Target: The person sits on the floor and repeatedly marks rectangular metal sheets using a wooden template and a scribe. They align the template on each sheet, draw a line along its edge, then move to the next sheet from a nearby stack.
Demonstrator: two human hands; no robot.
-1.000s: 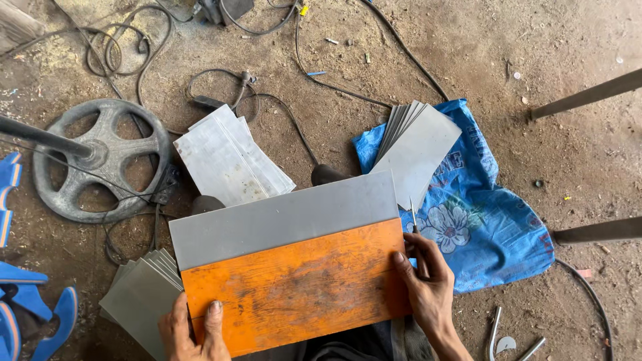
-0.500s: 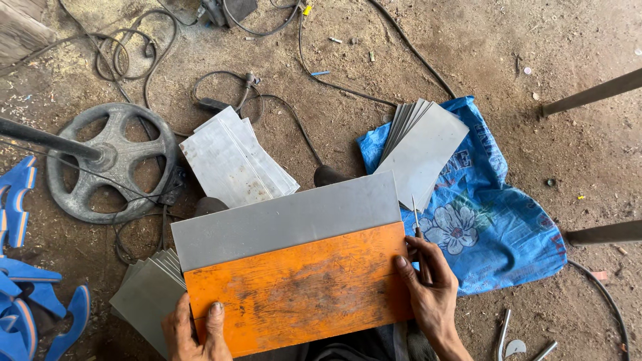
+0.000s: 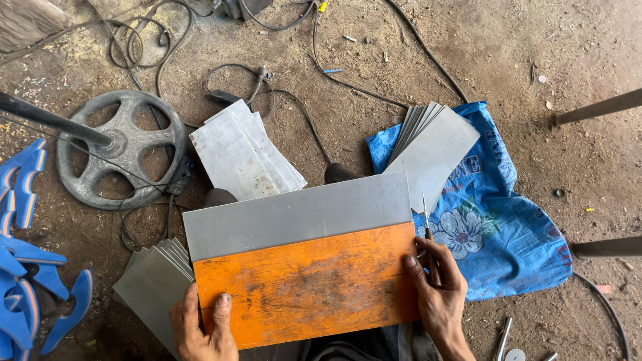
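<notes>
On the dirt floor, seen from above, a grey sheet (image 3: 301, 214) lies across the person's lap with an orange board (image 3: 307, 287) laid over its near half, so that only a strip of grey shows beyond the board's far edge. That edge runs straight along the sheet, which suggests the board serves as a guide or template.

Left hand (image 3: 200, 331): clamped on the board's near left corner, thumb on top and fingers curled under, apparently pinning board to sheet so neither slips.

Right hand (image 3: 438, 287): pressed against the board's right edge, fingers closed around a thin pointed scriber (image 3: 425, 217). Its tip stands up just beside the sheet's right corner, level with the board's far edge; whether it touches the metal cannot be told.

Surroundings: one fanned stack of grey sheets (image 3: 428, 144) rests on a blue flowered sack (image 3: 508, 227) to the right, within reach of the tool hand. A second stack (image 3: 150, 284) lies partly under the board at left. A paler stack (image 3: 244, 154) sits further out, beside a spoked wheel base (image 3: 124, 150) with a pole. Cables (image 3: 301, 107) trail across the ground. Blue plastic pieces (image 3: 27, 267) lie at the far left.
</notes>
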